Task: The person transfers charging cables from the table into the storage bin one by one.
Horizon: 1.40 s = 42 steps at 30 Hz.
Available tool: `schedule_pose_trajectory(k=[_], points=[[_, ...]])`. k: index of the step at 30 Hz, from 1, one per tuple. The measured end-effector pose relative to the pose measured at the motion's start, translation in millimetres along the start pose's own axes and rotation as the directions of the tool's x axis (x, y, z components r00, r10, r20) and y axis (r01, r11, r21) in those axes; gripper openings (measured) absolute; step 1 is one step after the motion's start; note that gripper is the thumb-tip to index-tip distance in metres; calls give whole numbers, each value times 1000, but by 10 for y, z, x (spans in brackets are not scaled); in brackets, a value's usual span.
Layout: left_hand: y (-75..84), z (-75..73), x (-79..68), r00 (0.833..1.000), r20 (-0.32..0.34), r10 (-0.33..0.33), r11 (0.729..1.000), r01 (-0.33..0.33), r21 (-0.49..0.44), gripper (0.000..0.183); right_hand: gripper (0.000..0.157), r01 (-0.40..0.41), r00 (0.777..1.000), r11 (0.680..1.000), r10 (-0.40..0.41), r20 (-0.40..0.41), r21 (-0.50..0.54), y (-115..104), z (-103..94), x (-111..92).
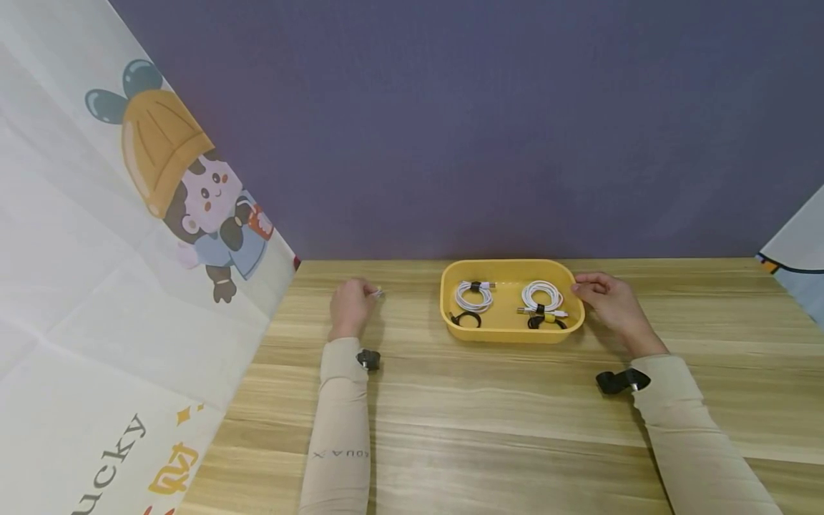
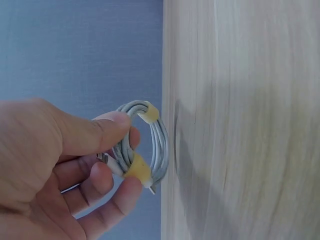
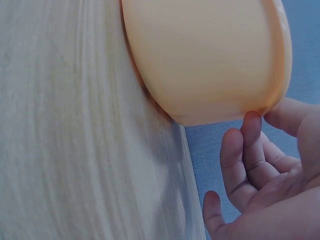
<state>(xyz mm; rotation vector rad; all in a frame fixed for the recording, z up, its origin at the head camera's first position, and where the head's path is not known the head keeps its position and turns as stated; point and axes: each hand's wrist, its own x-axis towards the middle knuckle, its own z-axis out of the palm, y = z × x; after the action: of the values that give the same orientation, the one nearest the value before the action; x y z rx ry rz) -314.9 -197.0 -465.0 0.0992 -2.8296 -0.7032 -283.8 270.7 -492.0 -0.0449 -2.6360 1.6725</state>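
Observation:
My left hand (image 1: 350, 307) pinches a coiled white cable (image 2: 159, 145) between thumb and fingers. Two yellow ties bind this coil, and its metal plug ends show in the left wrist view. To the right stands a yellow plastic bin (image 1: 508, 336). My right hand (image 1: 614, 307) grips the bin's right end at the rim, thumb on one side and fingertips below. Inside the bin, a white cable coil (image 1: 460, 302) with a black tie lies on the left, above a small black cable (image 1: 477, 317). Another white coil (image 1: 526, 293) lies on the right, above a black cable (image 1: 533, 324) with a yellow tie.
The wooden table (image 1: 489, 429) ends at the back against a dark blue-purple partition (image 1: 450, 129). A white cloth (image 1: 96, 286) with a cartoon figure and lettering hangs along the left side. At the far right is a piece of printed cloth (image 1: 805, 243).

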Motion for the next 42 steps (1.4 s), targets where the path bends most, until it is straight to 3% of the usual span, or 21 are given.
schedule_pose_trajectory(k=[16, 27, 42], points=[[75, -13, 8, 991, -71, 112, 992, -116, -55, 10, 52, 9, 1000, 1000, -9, 2, 22, 27, -1, 14], [126, -22, 30, 991, -58, 121, 987, -127, -97, 13, 51, 17, 1000, 1000, -16, -7, 10, 39, -3, 34], [190, -36, 35, 982, -81, 171, 981, -177, -80, 10, 49, 23, 999, 999, -23, -22, 25, 49, 13, 41]])
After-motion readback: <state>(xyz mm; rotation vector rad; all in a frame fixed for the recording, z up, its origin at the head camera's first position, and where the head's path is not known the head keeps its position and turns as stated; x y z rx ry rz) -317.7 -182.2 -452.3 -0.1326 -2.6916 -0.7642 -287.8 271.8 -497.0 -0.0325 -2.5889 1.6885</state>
